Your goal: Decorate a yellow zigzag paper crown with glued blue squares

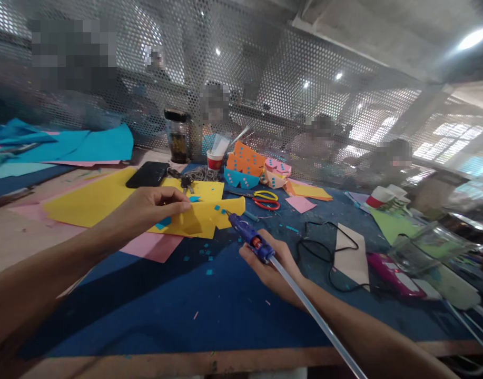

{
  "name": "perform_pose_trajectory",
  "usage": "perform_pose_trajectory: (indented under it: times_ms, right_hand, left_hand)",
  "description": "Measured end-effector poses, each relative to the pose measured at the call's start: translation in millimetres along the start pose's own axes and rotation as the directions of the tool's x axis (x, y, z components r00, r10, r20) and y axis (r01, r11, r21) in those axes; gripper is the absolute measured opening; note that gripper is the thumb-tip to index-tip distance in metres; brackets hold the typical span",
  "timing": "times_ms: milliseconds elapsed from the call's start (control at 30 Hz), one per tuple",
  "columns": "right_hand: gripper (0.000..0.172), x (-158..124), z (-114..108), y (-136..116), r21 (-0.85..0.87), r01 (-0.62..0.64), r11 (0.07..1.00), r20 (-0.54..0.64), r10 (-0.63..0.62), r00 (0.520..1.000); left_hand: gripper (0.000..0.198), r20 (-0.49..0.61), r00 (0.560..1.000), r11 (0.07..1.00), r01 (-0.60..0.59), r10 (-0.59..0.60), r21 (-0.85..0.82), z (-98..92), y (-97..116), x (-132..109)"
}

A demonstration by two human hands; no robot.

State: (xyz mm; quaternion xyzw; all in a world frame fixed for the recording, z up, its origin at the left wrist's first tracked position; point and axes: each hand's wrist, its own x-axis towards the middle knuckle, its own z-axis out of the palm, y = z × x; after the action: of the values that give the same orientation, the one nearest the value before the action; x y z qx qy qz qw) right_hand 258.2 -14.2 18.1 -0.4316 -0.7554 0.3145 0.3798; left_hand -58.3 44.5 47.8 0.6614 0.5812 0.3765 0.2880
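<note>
My left hand [158, 204] pinches the left end of a curved strip of yellow paper [201, 215], with small blue squares on its right part. In my right hand [278, 263] is a blue glue gun [249, 236], its nozzle close to the strip near those squares; whether it touches I cannot tell. A long clear glue stick [304, 300] sticks out of the gun's back. Beneath the strip lie sheets of yellow paper [221, 190] and pink paper [156, 248]. Several tiny blue squares [209, 272] are scattered on the blue table cover [178, 321].
Scissors with red and yellow handles [267, 200] lie beyond the glue gun. Behind them stand folded orange paper pieces [245, 160], a paper cup [215, 159] and a dark-lidded jar [178, 138]. A black phone [147, 174] lies left. A black cord [324, 258] and a glass container [431, 247] are right.
</note>
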Motion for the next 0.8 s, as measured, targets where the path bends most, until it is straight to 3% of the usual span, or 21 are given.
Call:
perform_pose_trajectory:
  times_ms: [800]
  right_hand:
    - [0.025,-1.7,-0.9,-1.3,-0.032,-0.011,0.999,0.021,0.012,1.0]
  left_hand:
    - [0.04,0.021,0.999,0.999,0.025,-0.024,-0.039,-0.4,2.5,-0.5]
